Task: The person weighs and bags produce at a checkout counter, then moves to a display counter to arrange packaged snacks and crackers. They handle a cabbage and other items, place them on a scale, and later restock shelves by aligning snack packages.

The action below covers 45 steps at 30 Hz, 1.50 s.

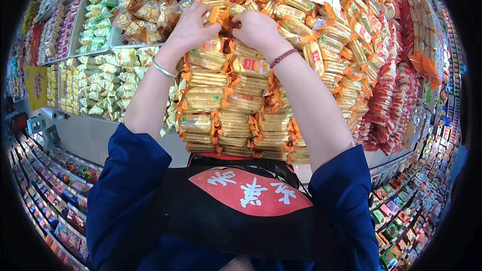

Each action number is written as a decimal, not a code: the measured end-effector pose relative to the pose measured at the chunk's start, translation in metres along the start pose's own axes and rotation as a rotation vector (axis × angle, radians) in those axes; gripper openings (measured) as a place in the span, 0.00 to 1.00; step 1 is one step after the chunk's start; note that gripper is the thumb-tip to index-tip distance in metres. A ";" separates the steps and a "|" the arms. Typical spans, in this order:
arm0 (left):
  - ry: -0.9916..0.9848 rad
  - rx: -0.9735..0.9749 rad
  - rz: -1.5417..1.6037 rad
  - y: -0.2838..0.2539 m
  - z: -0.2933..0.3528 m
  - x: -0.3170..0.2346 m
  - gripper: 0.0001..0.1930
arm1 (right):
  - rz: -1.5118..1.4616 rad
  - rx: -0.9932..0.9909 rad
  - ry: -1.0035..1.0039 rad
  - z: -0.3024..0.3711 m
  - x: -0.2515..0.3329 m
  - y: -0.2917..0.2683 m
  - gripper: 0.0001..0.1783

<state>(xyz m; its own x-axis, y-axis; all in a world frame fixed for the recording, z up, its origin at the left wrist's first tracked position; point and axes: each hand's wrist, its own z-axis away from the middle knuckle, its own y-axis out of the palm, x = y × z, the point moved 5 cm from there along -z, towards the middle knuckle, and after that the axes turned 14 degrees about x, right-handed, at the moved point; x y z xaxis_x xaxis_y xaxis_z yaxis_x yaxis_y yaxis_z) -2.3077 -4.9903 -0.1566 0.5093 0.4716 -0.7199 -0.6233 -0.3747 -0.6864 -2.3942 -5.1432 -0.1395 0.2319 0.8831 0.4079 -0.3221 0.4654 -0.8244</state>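
Note:
Both my hands are at the upper middle of a tall heap of clear biscuit packets with orange ends. My left hand (193, 29), a silver bangle on its wrist, has fingers and thumb closed around the orange end of a biscuit packet (212, 16). Just to its right, my right hand (255, 29), with a dark red beaded bracelet, has its fingers curled in against the packets. Its fingertips are partly hidden, so what they grip does not show. Below the hands, biscuit packets (203, 99) are stacked in neat columns facing me.
Left of the heap lie brown-ended clear packets (145, 17), a bin of green packets (98, 15) and pale yellow packets (103, 78). Red-ended packets (389, 100) pile up at the right. Shelves of goods (50, 195) curve along both sides. My black apron touches the display's front.

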 end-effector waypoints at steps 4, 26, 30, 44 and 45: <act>-0.137 -0.028 0.151 -0.009 0.005 -0.002 0.30 | 0.186 -0.012 -0.008 -0.010 0.011 0.005 0.08; -0.042 0.009 0.157 -0.002 0.009 0.002 0.27 | 0.171 0.027 0.257 0.007 0.002 -0.022 0.10; 0.118 0.141 -0.119 0.007 0.007 -0.013 0.28 | 0.093 -0.189 0.321 0.012 -0.009 -0.035 0.12; 0.159 0.023 0.220 -0.032 0.026 -0.009 0.31 | -0.365 -0.497 0.106 0.032 -0.020 -0.061 0.14; 0.082 -0.030 0.260 -0.029 0.030 -0.002 0.29 | -0.267 -0.629 0.008 0.034 -0.021 -0.065 0.12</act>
<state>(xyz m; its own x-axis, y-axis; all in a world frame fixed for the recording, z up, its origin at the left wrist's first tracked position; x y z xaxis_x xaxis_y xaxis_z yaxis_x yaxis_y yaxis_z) -2.3085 -4.9559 -0.1323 0.3816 0.2903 -0.8776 -0.7224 -0.4986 -0.4791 -2.4095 -5.1896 -0.0813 0.2372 0.7411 0.6281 0.3412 0.5418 -0.7681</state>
